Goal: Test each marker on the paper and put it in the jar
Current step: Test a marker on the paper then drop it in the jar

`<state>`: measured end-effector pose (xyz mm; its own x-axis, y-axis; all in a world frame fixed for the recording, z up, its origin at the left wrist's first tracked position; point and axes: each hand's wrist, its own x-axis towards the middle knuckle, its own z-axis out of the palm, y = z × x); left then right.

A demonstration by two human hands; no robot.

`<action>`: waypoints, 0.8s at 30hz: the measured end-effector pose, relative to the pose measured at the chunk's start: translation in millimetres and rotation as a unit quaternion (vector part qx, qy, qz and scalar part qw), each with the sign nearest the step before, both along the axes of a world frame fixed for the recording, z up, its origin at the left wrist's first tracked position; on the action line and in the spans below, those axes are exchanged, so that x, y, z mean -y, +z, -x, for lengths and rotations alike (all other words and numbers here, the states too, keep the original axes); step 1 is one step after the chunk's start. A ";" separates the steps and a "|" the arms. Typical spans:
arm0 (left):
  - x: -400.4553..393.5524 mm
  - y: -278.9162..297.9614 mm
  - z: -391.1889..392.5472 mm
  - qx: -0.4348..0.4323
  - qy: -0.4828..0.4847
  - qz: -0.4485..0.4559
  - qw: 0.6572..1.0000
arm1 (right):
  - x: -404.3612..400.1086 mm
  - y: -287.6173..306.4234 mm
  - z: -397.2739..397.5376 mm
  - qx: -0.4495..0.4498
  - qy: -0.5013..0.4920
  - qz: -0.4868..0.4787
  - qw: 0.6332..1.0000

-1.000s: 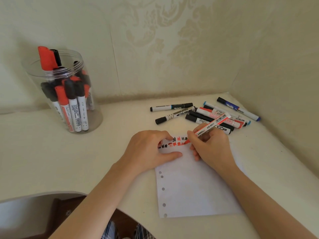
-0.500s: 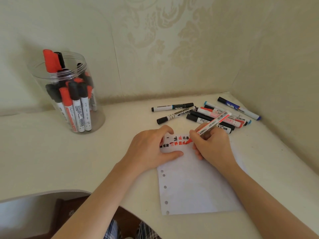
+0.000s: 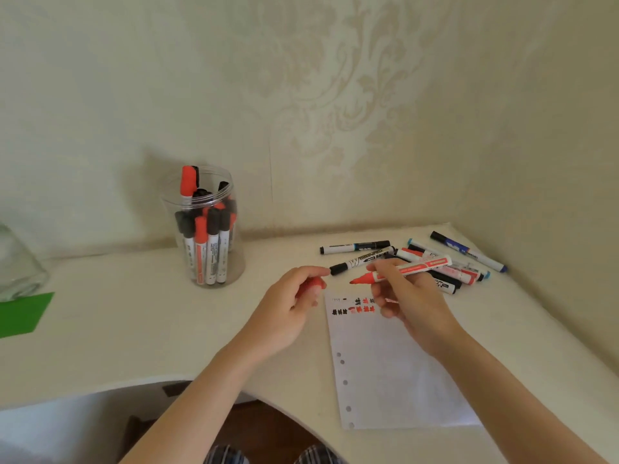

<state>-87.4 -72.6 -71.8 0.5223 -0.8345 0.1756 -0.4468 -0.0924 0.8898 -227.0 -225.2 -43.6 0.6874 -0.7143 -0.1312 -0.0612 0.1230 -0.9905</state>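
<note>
The right hand [image 3: 407,298] pinches a white-barrelled red marker [image 3: 407,268] near its uncapped tip, lifted just above the top edge of the white hole-punched sheet of paper [image 3: 395,370], where rows of black and red test marks already sit. The marker's long axis runs nearly level, red nib pointing left toward the left hand [image 3: 294,303], rear end out over the loose pile of capped markers [image 3: 449,262] by the corner. The left hand is curled around a small red piece, apparently the marker's cap [image 3: 313,285] (mostly hidden by the fingers, so its open end cannot be made out). Cap and nib lie close, almost in line, so the coming move likely turns on bringing the cap straight onto the nib along that axis. The clear plastic jar [image 3: 204,229], already holding upright markers, stands well to the left on the pale surface [image 3: 117,329], nearer the left hand than the right.
</note>
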 end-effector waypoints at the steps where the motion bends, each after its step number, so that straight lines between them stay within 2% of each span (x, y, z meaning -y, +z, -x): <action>1: -3.5 1.8 -0.4 -0.014 0.006 0.021 1.000 | -7.3 3.3 -2.8 0.008 0.006 -0.009 1.000; 7: -19.1 12.1 0.7 -0.061 0.044 0.074 0.994 | -39.7 11.0 -14.2 0.036 0.021 -0.036 0.998; 19: -41.0 27.8 0.2 -0.041 0.033 0.111 0.992 | -71.7 21.6 -24.7 0.039 0.061 0.012 0.997; 24: -45.5 31.1 -0.6 -0.099 0.051 0.158 0.981 | -84.9 24.4 -28.0 0.086 0.072 -0.043 0.993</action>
